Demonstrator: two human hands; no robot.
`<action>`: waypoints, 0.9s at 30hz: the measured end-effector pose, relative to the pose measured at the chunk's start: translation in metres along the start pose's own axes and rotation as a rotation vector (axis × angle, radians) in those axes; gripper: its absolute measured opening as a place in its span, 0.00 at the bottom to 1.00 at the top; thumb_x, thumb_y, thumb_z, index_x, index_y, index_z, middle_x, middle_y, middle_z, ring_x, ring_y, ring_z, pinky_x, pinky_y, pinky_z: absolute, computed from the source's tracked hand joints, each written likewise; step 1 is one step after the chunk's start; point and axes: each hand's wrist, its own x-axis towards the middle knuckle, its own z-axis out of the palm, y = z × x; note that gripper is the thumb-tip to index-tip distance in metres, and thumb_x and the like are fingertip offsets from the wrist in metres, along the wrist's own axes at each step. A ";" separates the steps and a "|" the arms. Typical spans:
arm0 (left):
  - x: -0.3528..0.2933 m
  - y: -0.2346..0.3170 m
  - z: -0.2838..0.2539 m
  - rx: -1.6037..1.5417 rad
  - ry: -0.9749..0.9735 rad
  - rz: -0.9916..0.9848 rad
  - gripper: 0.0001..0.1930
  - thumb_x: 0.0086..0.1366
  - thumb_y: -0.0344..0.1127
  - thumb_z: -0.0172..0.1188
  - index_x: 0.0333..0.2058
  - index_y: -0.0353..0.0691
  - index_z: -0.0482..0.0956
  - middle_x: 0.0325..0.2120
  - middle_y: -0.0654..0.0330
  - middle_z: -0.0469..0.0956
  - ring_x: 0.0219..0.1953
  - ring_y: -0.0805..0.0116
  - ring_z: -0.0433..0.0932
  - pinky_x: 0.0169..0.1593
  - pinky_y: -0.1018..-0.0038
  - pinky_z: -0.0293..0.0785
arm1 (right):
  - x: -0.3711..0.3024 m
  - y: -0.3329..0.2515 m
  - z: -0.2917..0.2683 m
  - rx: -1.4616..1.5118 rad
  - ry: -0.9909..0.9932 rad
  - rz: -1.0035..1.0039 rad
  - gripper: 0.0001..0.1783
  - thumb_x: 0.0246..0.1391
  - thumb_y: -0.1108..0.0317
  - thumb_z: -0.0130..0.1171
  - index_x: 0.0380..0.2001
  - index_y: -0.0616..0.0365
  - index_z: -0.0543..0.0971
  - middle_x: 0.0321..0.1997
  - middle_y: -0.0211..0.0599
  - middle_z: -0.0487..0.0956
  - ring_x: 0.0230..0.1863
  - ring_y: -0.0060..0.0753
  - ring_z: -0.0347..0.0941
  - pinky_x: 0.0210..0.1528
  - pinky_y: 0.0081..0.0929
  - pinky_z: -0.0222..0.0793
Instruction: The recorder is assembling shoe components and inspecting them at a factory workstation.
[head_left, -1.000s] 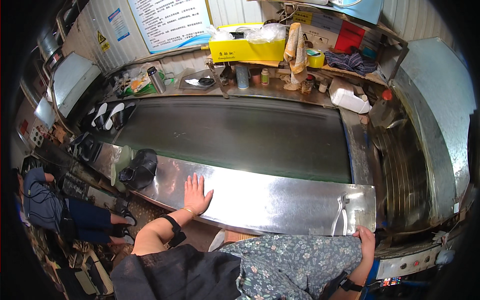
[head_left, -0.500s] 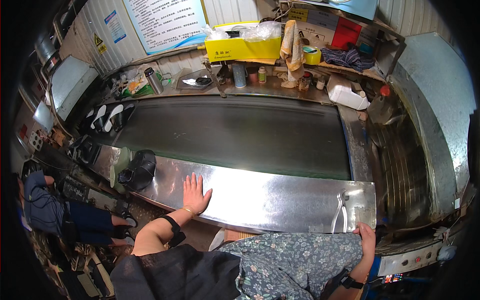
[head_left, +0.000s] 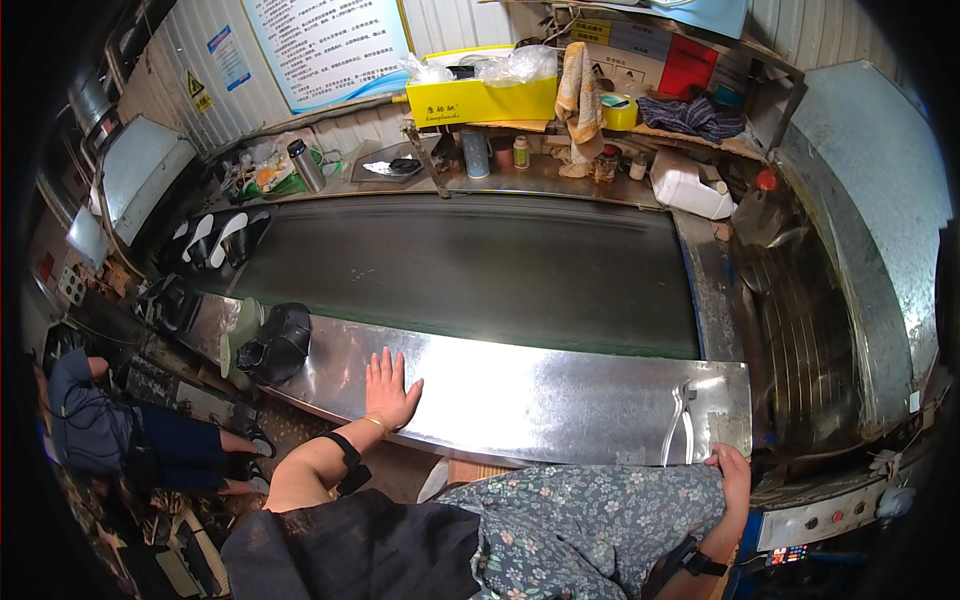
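My left hand (head_left: 393, 390) lies flat on the shiny metal ledge (head_left: 520, 390) along the front of a dark conveyor belt, fingers spread and holding nothing. Curled at the ledge's right front corner is my right hand (head_left: 735, 472), its fingers partly hidden against the edge. Metal pliers (head_left: 681, 425) lie on the ledge close to that hand. To the left of my left hand sit a black, rounded piece that looks like a shoe part (head_left: 280, 343) and a pale green piece (head_left: 241, 338) beside it.
Black sandals with white insoles (head_left: 203, 242) rest at the belt's (head_left: 450, 270) left end. Behind the belt, a shelf holds a thermos (head_left: 306, 166), jars and a white jug (head_left: 692, 184), with a yellow box (head_left: 483, 102) above. Another person (head_left: 130, 420) stands at the left.
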 end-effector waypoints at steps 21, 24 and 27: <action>0.000 0.001 -0.005 0.007 -0.037 -0.013 0.41 0.67 0.61 0.45 0.69 0.36 0.54 0.71 0.39 0.46 0.72 0.38 0.41 0.73 0.50 0.37 | -0.001 -0.013 0.003 -0.033 0.005 -0.008 0.19 0.67 0.60 0.52 0.48 0.66 0.78 0.31 0.34 0.81 0.36 0.24 0.74 0.47 0.22 0.67; 0.000 0.000 -0.002 0.018 -0.028 -0.011 0.41 0.68 0.61 0.45 0.69 0.36 0.54 0.71 0.40 0.47 0.72 0.38 0.42 0.73 0.50 0.37 | 0.000 -0.011 0.000 -0.083 -0.004 -0.031 0.19 0.68 0.60 0.51 0.48 0.66 0.78 0.30 0.33 0.81 0.36 0.24 0.74 0.47 0.22 0.67; 0.000 -0.001 -0.003 0.021 -0.022 -0.012 0.41 0.68 0.61 0.44 0.69 0.36 0.54 0.71 0.40 0.47 0.72 0.38 0.42 0.73 0.50 0.37 | -0.003 -0.017 0.002 -0.047 -0.015 -0.022 0.19 0.68 0.59 0.51 0.48 0.66 0.78 0.29 0.33 0.80 0.36 0.24 0.73 0.47 0.22 0.66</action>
